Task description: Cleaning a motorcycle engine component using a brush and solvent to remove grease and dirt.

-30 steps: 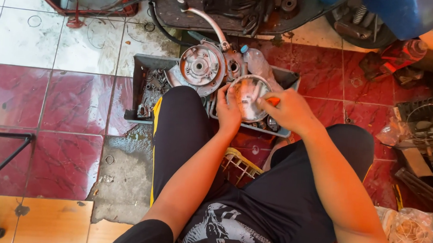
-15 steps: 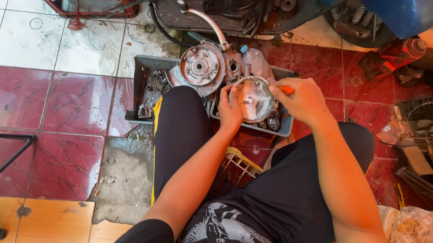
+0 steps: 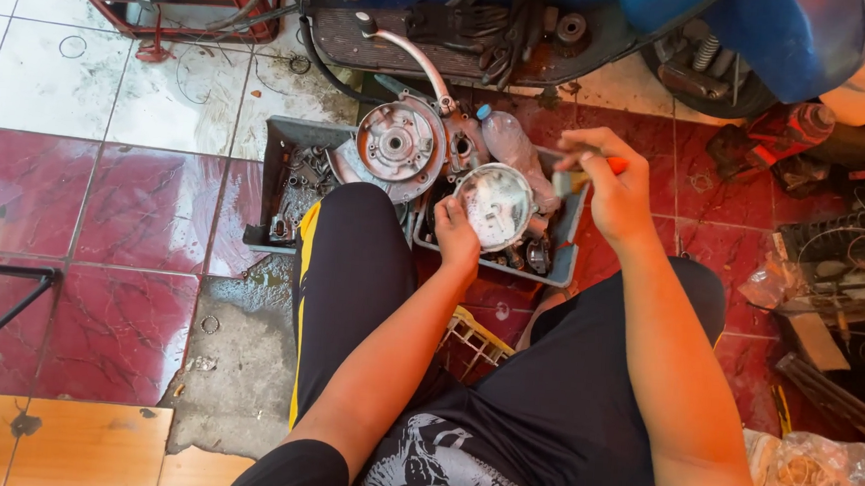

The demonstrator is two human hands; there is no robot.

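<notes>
My left hand (image 3: 454, 232) grips the near edge of a round silver metal engine cover (image 3: 496, 206), held tilted over a grey plastic tray (image 3: 565, 243). My right hand (image 3: 611, 183) is raised to the right of the cover and holds a small brush with an orange handle (image 3: 590, 172), its bristle end pointing at the cover. A plastic bottle (image 3: 514, 146) lies at the back of the tray. A larger round engine casing with a curved lever (image 3: 398, 147) leans just left of the cover. My knees in black trousers frame the tray.
A dark metal tray (image 3: 281, 177) with small parts sits on the red tiles to the left. A blue scooter body (image 3: 765, 38) and its underside stand at the back. Cables, parts and plastic bags clutter the right side (image 3: 849, 299). A yellow crate edge (image 3: 477, 338) shows between my legs.
My right hand has lifted off the cover and moved up and to the right with the brush. My left hand keeps its hold on the cover's near edge.
</notes>
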